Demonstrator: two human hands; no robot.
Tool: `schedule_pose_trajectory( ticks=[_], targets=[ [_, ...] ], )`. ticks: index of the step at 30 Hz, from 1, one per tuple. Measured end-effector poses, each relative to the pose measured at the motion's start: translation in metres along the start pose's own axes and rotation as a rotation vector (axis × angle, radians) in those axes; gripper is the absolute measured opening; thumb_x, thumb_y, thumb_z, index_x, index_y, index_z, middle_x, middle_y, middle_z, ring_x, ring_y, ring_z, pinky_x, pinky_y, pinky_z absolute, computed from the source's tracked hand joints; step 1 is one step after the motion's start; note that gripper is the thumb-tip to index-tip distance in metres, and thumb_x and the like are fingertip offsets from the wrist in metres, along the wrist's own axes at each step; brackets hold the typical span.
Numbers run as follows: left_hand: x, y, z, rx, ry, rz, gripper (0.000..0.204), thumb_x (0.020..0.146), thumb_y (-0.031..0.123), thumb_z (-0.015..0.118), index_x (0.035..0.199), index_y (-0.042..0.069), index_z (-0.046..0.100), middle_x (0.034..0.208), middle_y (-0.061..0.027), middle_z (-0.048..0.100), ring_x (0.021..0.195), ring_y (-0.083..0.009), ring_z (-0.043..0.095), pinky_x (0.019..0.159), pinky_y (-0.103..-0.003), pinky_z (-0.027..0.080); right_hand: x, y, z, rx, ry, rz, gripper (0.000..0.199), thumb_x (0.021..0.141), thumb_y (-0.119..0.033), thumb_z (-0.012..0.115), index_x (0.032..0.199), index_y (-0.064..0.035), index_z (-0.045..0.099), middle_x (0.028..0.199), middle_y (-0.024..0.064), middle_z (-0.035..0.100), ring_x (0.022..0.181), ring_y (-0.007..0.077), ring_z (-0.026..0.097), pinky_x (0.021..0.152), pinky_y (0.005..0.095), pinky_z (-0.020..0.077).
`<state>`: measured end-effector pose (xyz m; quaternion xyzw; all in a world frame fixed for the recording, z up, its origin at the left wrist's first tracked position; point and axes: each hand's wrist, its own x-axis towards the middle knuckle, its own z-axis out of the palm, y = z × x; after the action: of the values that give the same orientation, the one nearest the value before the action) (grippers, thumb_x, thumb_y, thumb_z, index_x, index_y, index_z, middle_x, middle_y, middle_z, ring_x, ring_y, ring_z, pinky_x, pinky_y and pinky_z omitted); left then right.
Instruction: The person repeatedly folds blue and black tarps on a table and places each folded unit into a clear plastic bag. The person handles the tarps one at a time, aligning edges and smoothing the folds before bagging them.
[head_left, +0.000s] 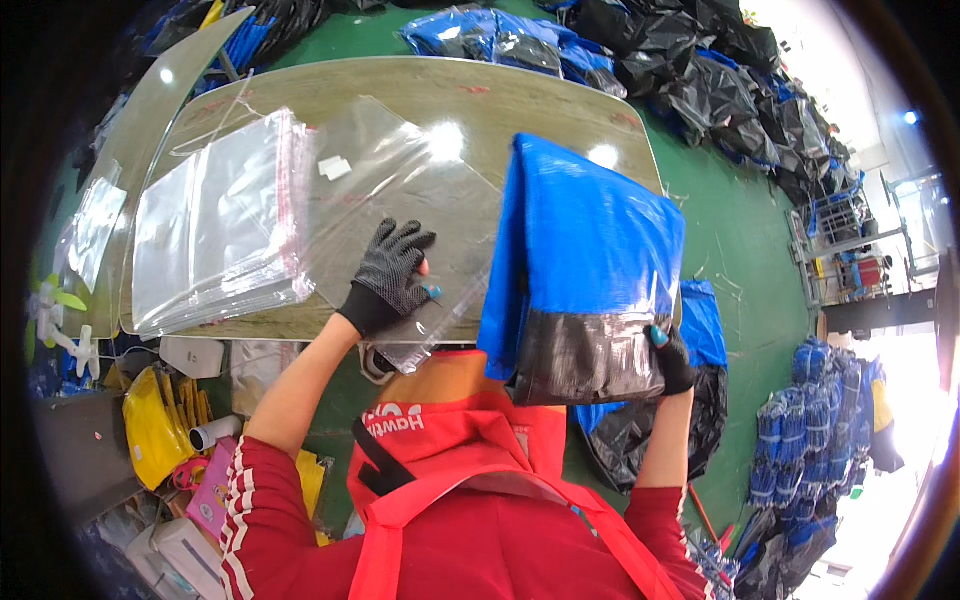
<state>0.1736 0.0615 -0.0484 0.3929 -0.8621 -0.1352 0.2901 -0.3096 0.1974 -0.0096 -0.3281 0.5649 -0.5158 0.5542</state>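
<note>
My left hand (388,275), in a black glove, presses flat on a clear plastic bag (400,190) lying on the table (520,100). My right hand (672,358), also gloved, grips the lower right edge of a folded blue and black item (580,260) and holds it tilted over the table's right part. The blue item's black band faces me. A thick stack of clear plastic bags (215,230) lies to the left of my left hand.
Heaps of blue and black bagged goods (700,70) lie on the green floor beyond and right of the table. More bundles (810,420) pile at the right. A yellow bag (150,430), a tape roll and small items sit at lower left.
</note>
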Motion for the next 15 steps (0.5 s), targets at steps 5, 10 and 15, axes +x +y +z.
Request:
schedule_pose_trajectory(
  ticks=[5, 10, 15],
  targets=[
    [-0.004, -0.004, -0.003, -0.045, -0.006, -0.028, 0.018, 0.075, 0.017, 0.073, 0.082, 0.009, 0.059, 0.127, -0.0091, 0.06, 0.131, -0.0336, 0.045, 0.116, -0.054, 0.023, -0.024, -0.05, 0.016, -0.384, -0.21, 0.21, 0.037, 0.081, -0.023, 0.075, 0.109, -0.001, 0.066, 0.099, 0.0061, 0.067, 0.089, 0.0155, 0.062, 0.08, 0.0314, 0.0511],
    [-0.001, -0.001, 0.001, 0.04, -0.01, -0.039, 0.014, 0.077, 0.015, 0.071, 0.082, 0.009, 0.058, 0.132, -0.0079, 0.059, 0.135, -0.033, 0.042, 0.117, -0.053, 0.022, -0.042, -0.051, 0.029, -0.304, -0.17, 0.314, 0.039, 0.081, -0.022, 0.074, 0.112, 0.0002, 0.066, 0.103, 0.0071, 0.068, 0.091, 0.0166, 0.063, 0.082, 0.0328, 0.0522],
    [-0.002, -0.006, 0.005, -0.02, -0.001, -0.078, 0.011, 0.082, 0.014, 0.067, 0.084, 0.008, 0.058, 0.134, -0.0081, 0.058, 0.133, -0.0329, 0.045, 0.117, -0.05, 0.023, -0.036, -0.06, 0.028, -0.326, -0.219, 0.307, 0.041, 0.082, -0.021, 0.075, 0.115, 0.0007, 0.065, 0.105, 0.0076, 0.068, 0.091, 0.0171, 0.065, 0.08, 0.0324, 0.0532]
  ],
)
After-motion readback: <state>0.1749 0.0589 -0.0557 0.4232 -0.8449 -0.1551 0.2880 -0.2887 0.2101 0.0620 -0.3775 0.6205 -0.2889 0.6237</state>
